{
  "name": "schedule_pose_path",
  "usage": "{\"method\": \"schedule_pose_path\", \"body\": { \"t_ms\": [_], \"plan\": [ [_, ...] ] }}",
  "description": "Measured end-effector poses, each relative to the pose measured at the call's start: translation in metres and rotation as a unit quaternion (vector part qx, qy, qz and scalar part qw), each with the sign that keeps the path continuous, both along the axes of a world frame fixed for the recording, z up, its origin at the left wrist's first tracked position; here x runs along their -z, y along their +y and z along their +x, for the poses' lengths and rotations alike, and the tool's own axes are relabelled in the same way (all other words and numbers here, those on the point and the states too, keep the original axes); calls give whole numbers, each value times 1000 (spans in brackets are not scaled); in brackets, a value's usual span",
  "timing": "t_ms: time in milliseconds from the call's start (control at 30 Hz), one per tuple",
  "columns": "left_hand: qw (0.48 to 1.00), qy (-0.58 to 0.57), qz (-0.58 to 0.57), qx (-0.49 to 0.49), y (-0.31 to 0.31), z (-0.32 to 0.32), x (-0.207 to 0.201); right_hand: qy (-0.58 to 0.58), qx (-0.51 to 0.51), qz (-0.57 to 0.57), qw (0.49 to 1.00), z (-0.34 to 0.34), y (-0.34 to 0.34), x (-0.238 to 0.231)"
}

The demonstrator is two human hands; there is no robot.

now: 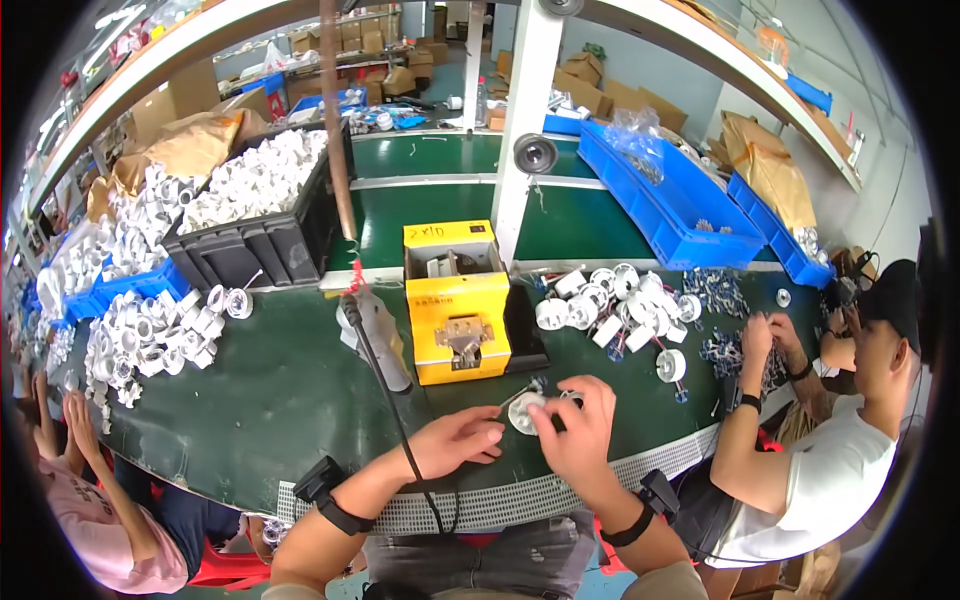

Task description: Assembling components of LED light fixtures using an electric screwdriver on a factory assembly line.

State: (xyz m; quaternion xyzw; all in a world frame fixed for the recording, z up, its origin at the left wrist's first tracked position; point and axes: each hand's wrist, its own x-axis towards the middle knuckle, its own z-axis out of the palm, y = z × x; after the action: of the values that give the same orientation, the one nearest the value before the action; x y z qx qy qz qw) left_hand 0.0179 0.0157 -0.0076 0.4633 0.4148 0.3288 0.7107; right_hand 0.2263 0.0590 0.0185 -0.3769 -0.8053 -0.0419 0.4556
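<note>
My right hand [582, 432] closes its thumb and fingers on a round white plastic part [523, 413] just above the table's near side. A thin wire leads up from that part to a small dark piece [538, 384]. To its left, my left hand [455, 443] holds nothing; its fingers are apart and slightly bent, with the tips pointing at the part. Beyond both hands stands a yellow bench machine [455, 300] with a metal fixture [465, 342] on its front. A black cable [385, 385] hangs down past my left wrist.
Loose white plastic rings [150, 340] lie at left, below a black crate [255, 235] full of white parts. White round parts with wires [625, 310] lie right of the machine. Blue bins [680, 220] stand farther right. A co-worker [820, 450] works there; another person [110, 510] sits at left.
</note>
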Motion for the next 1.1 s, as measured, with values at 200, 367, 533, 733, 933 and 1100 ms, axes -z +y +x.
{"method": "schedule_pose_path", "body": {
  "t_ms": [200, 367, 533, 733, 933, 1100],
  "plan": [
    [997, -38, 57, -31, 1, 9, 18, -37, -105, -167, 980, -20, 0, 3],
    [994, -29, 83, -66, -4, 8, 8, -24, -128, -227, 965, -17, -5, 12],
    [980, -106, 84, -146, -8, 12, -7, 57, -218, -264, 938, -19, 3, 7],
    [965, 0, 178, -190, -9, 3, -17, 110, -263, -243, 927, -16, 22, -9],
    [915, 163, 335, -156, -3, -5, -27, -109, -261, -307, 909, -15, 53, -9],
    [903, 198, 345, -162, 2, -9, -35, -153, -76, -346, 923, 1, 55, -13]
  ]
}}
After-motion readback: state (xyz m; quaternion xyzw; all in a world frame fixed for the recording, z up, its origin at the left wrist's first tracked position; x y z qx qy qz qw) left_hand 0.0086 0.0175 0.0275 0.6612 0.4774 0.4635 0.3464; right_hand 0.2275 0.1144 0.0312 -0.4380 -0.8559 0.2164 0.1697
